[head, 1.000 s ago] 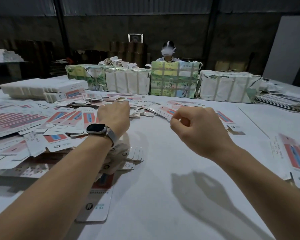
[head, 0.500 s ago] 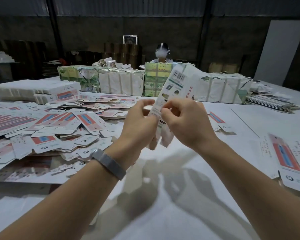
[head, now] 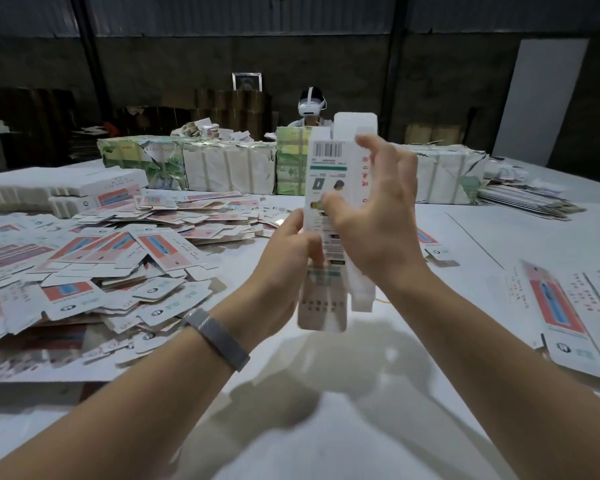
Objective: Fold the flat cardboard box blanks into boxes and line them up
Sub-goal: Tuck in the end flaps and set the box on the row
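Note:
I hold one white box blank (head: 326, 168) upright above the table, barcode panel facing me, its end flaps sticking out top and bottom. My left hand (head: 284, 258) grips its lower left edge. My right hand (head: 374, 216) pinches the right side, thumb on the front panel, fingers spread behind. A big loose pile of flat blanks (head: 118, 258) with red-and-blue print covers the table on my left. More flat blanks (head: 565, 306) lie at the right.
The white table (head: 326, 393) stretches in front of me. Wrapped bundles (head: 222, 168) stand in a row across the far side, with a stack of white blanks (head: 59, 188) at far left. A person with a headset (head: 311, 105) sits behind the bundles.
Both hands went from reaching at the pile to holding one blank. It has risen and turned upright, and my right hand has opened wider around its side.

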`<state>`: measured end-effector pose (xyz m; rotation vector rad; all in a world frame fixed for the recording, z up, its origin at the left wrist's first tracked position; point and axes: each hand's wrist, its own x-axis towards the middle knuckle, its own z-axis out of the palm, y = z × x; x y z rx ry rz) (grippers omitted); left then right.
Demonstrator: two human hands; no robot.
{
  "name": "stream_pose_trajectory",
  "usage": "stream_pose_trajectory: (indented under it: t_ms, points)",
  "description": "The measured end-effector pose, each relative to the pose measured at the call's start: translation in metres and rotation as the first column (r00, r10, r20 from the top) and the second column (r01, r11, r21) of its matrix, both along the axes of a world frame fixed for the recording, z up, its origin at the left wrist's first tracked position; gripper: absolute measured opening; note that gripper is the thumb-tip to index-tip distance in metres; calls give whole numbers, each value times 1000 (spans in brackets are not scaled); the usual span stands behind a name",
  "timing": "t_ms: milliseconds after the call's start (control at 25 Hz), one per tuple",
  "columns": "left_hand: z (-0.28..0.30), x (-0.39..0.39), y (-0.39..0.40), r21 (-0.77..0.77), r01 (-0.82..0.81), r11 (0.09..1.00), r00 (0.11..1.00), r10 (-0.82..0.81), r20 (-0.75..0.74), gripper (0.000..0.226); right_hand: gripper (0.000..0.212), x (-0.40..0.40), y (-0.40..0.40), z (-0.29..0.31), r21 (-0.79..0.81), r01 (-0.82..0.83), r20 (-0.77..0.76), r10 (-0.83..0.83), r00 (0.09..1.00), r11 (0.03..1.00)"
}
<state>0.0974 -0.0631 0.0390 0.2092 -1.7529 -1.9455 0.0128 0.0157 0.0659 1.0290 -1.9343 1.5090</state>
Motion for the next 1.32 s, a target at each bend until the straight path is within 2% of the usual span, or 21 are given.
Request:
stream_pose_trajectory:
  t_ms: [80,160,200,280,360,440,480,680,720,880,960,1040,1120,1320]
  points:
    - [13,-14,0,-133,37,990,998,-43,-43,57,73,-4,1,3,-150,-61,113,78,990,987]
    - [22,-29,4,-280,15,960,998,-34,-62,70,87,-11,5,2,-216,-61,160,97,982,975]
    - [23,-35,5,-307,12,952,997,-36,-73,76,92,-15,8,0,-229,-73,175,115,978,971]
    - [17,-39,2,-262,86,961,986,-120,-114,81,86,-21,14,-4,-274,-138,212,199,957,952]
    - [11,-38,1,-118,263,958,943,-281,-178,83,66,-27,15,-4,-282,-209,272,287,918,936]
    - [8,-36,8,-17,409,912,886,-402,-233,78,48,-27,12,-3,-221,-257,329,320,889,941]
    - [5,-36,12,1,448,894,869,-435,-237,74,46,-24,10,-5,-196,-275,342,328,880,941]
    - [-1,-33,13,63,454,889,870,-426,-248,65,80,-20,9,-9,-92,-281,330,295,897,955]
    - [-1,-31,10,80,445,892,878,-417,-233,62,79,-20,10,-8,-38,-270,292,269,918,962]
    - [-3,-25,-3,-23,358,934,931,-359,-69,40,38,-22,19,6,222,-174,99,155,983,959]
    - [-4,-21,-12,-58,376,925,925,-378,-39,48,23,-24,25,13,293,-145,77,128,989,945]
    - [-6,-17,-20,-69,415,907,909,-416,-7,67,26,-23,28,16,383,-95,42,85,995,919]
    - [-6,-13,-25,-72,447,892,895,-446,25,76,33,-21,29,18,475,-40,14,37,999,879]
    - [7,-18,-22,-98,464,880,885,-466,2,67,38,-24,36,26,543,-4,-13,14,1000,840]
